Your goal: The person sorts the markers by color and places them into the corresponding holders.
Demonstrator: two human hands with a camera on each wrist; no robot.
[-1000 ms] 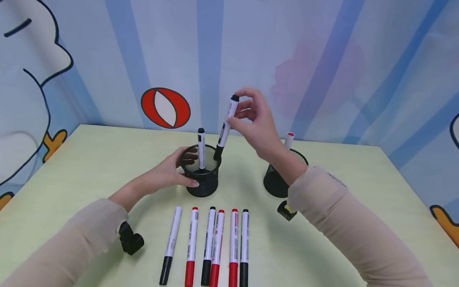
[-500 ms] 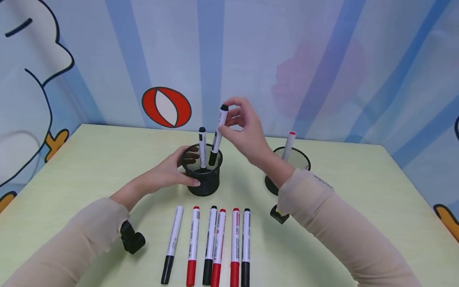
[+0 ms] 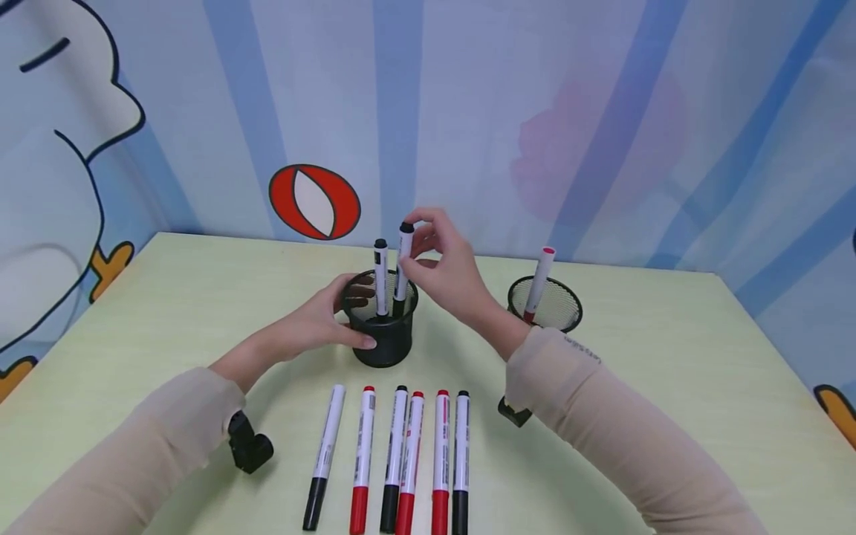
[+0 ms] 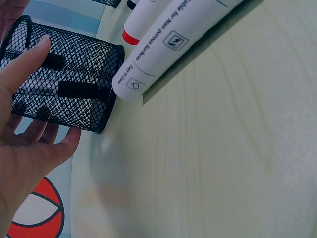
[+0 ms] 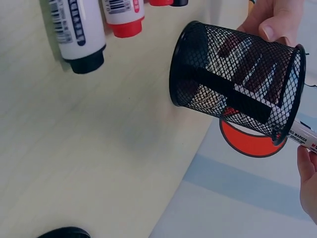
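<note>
My left hand [image 3: 321, 319] grips a black mesh pen cup [image 3: 383, 348] that stands on the table. Its thumb lies along the near side and the other fingers reach round behind. Between the thumb and fingers of my right hand [image 3: 448, 269] is a black-capped whiteboard marker [image 3: 405, 249], nearly upright, its capped lower part inside the cup. Another black marker [image 3: 381, 279] stands in the cup just left of it. Through the mesh, the left wrist view shows a black cap [image 4: 78, 89] pointing toward the cup's base. In the right wrist view, right fingers [image 5: 306, 166] pinch the marker above the rim.
To the right, behind my right forearm, stands a second mesh cup [image 3: 567, 301] with a red marker [image 3: 540, 279] leaning in it. Several red and black markers lie in a row in front, including a black one [image 3: 325, 457] at the left end. A printed cloth backdrop [image 3: 468, 134] hangs behind the table.
My right hand has moved down and left, lowering the marker from the cup's right rim into it and tipping it more upright. The left hand keeps its grip. The second cup shows more fully.
</note>
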